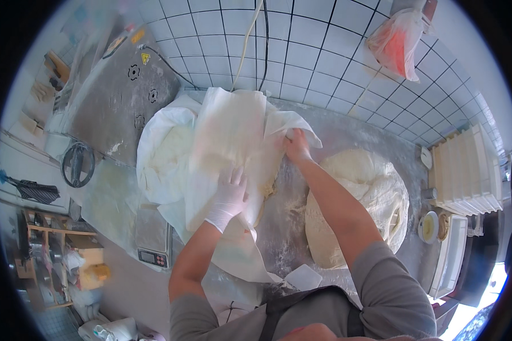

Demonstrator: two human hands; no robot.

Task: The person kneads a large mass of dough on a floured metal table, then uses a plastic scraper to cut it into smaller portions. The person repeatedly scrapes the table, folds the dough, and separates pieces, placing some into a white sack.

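My left hand [231, 192], in a thin whitish glove, lies with fingers spread on a large white sheet or sack [230, 128] at the middle of the metal worktop [288, 217]. My right hand [298, 145] has its fingers curled over the folded right edge of the white material; the fingertips are partly hidden. Some dough [269, 189] shows from under that edge. A big mound of dough [358, 200] rests on the worktop at the right, beside my right forearm. Left of the sheet, an open white sack [164, 153] holds pale flour-like content.
A digital scale [152, 238] and a white plastic scraper [304, 277] lie near the front edge. A large metal machine [123, 93] stands at the back left. On the right are stacked cream trays [465, 170], a bowl [429, 227] and a white bin [450, 255]. A tiled wall [307, 51] bounds the back.
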